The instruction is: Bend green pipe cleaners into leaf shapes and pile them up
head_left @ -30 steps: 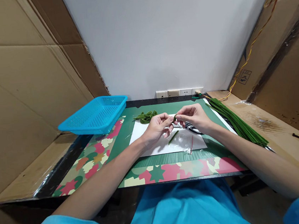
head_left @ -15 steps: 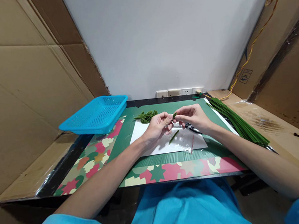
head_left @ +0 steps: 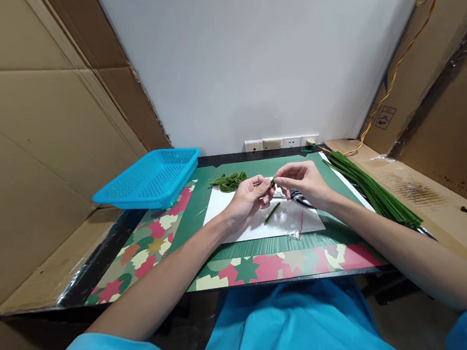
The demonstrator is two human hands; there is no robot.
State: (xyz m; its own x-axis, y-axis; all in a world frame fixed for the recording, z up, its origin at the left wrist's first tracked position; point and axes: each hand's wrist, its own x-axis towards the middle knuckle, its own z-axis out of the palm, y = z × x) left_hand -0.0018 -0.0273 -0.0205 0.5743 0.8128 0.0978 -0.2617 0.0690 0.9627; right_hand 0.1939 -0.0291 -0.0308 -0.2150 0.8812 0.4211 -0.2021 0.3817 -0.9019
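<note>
Between my fingertips is a short green pipe cleaner (head_left: 272, 182), mostly hidden by the fingers. My left hand (head_left: 252, 195) pinches it from the left, and my right hand (head_left: 303, 181) closes thumb and finger on its upper end. Below them a cut piece of green pipe cleaner (head_left: 272, 213) lies on white paper (head_left: 234, 228), beside a clear plastic bag (head_left: 291, 222) with a red strip. Scissors with dark handles (head_left: 300, 198) lie partly behind my right hand. Past my left hand is a pile of bent green pipe cleaner pieces (head_left: 229, 182).
A blue perforated basket (head_left: 150, 178) stands at the table's left. A bundle of long green pipe cleaners (head_left: 371, 191) lies at the right. Cardboard walls (head_left: 34, 107) flank the table, and wall sockets (head_left: 282, 143) sit at the back. A yellow cable (head_left: 397, 66) hangs at the right.
The pipe cleaner between my fingertips shows less now, with my right fingertips closer over its end. Both hands stay in nearly the same place.
</note>
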